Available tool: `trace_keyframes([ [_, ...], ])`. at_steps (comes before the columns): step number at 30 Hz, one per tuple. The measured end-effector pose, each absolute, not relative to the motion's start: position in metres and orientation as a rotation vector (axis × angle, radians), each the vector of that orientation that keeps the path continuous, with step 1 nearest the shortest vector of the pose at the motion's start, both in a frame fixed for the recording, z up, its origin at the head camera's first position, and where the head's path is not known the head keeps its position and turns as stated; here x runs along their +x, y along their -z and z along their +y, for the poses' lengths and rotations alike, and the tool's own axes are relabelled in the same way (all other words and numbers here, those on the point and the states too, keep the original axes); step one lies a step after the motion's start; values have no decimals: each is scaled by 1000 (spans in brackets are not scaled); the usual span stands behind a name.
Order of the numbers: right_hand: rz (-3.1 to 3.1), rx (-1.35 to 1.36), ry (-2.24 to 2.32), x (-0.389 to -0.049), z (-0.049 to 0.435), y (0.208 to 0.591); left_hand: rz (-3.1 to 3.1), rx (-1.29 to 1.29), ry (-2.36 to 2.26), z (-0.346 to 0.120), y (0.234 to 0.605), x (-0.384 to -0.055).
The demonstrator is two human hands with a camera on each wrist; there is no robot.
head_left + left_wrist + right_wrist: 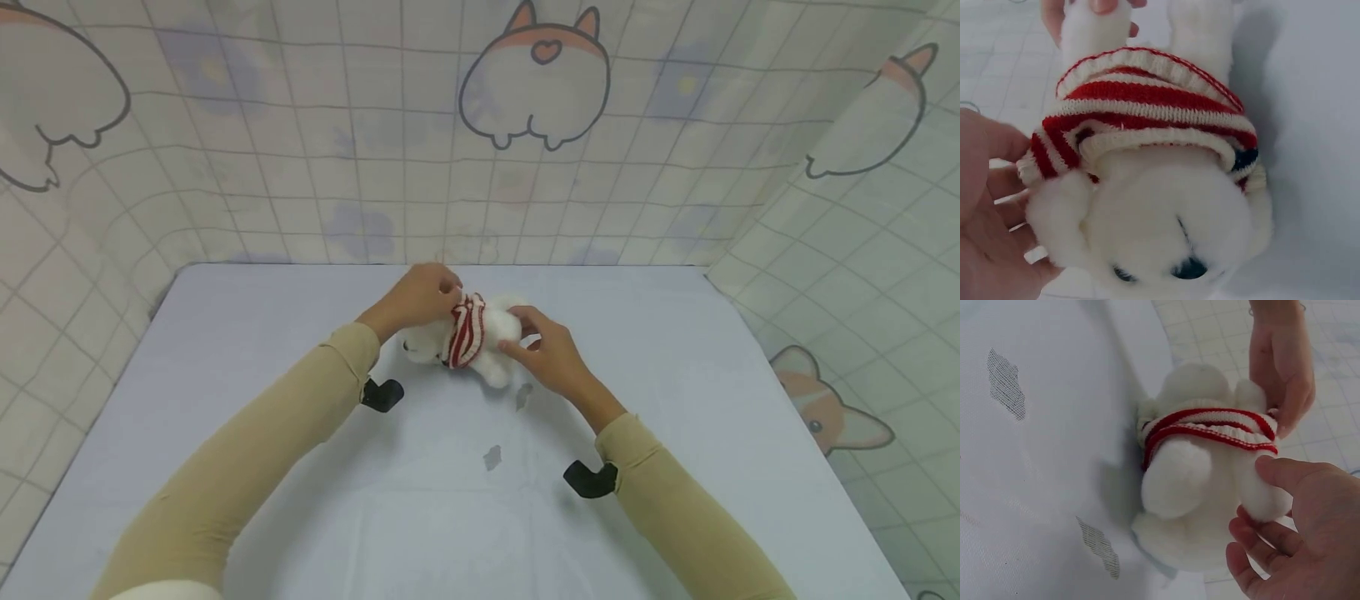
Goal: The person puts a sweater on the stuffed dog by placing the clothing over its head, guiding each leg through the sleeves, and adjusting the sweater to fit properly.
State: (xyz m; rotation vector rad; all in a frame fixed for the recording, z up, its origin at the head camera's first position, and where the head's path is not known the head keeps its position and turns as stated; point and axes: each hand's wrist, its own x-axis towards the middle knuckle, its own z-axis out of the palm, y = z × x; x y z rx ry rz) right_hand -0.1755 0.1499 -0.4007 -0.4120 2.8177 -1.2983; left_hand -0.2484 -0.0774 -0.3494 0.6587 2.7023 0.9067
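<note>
A white plush toy (pixel 504 329) with dark eyes and a dark nose lies on its side on the table, head to the left. It wears a red-and-white striped knitted sweater (pixel 1147 103), bunched round its middle. My left hand (pixel 422 298) pinches the sweater's upper edge at the sleeve cuff, beside the toy's arm (pixel 1060 215). At the other end, my right hand (pixel 551 354) holds the toy's upper leg (pixel 1263 497) between thumb and fingers. The lower leg (pixel 1179 478) sticks out free below the sweater hem.
The white table (pixel 450 533) carries two small grey patches, one of them a patch (pixel 492 457) in front of the toy. A curtain (pixel 405 167) with a grid and corgi prints hangs behind and at both sides. Black mounts, including a left mount (pixel 382 395), stick out at both wrists.
</note>
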Motion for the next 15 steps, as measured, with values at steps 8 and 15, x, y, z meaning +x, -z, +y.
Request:
trace_keyframes([
  [8,2815,-447,1301,-174,150,399,2487,619,-1142,-84,362,-257],
  [15,2816,-503,1308,-175,150,400,2524,554,-1080,-79,358,-255],
])
